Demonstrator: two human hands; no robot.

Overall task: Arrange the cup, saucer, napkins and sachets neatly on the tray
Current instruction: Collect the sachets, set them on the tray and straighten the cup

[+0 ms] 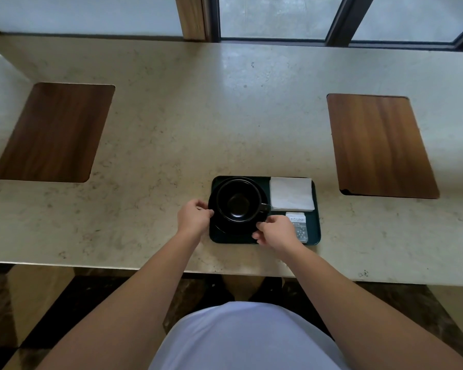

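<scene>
Resting on a black saucer (225, 228), an empty black cup (239, 199) sits upright in the left half of a dark green tray (315, 231), its handle turned toward the tray's right half. Saucer: its left rim reaches the tray's left edge. Left hand (194, 217): fingers curled, pinching the saucer's left rim. Right hand (273, 232): fingers curled at the saucer's near-right rim, thumb and fingertips touching it. Napkins (291, 193): white stack, square, lying flat in the tray's far-right corner, just beside the cup handle. Sachets (298, 225): small grey-and-white printed packets in the tray's near-right corner, just nearer than the napkins, partly hidden by the right hand. Tray: set near the front edge of a pale marbled stone counter (171, 124). Wooden inlay panel (54, 132): well to the tray's left. Second wooden panel (380, 145): to the tray's right. Window frames (340, 20): beyond the counter's far edge.
</scene>
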